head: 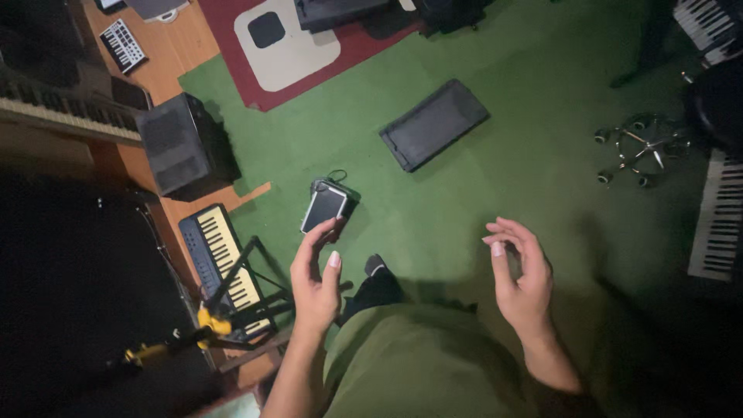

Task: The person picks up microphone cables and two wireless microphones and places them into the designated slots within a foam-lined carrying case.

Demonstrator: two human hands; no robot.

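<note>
Green carpet (495,186) | my left hand (316,280) and right hand (524,280) hover released, grasping nothing | nearest: small dark glossy-faced rectangular device (324,207) | I judge it light, rigid, slippery; grip its long edges.

Both bare forearms reach up from six o'clock. The left hand (316,280) and the right hand (523,279) hover empty, fingers loosely curled, palms turned toward each other.

Open green carpet (495,178) is left between both hands, bounded by a small device (325,207), flat black case (433,124) and speaker (182,143).
</note>
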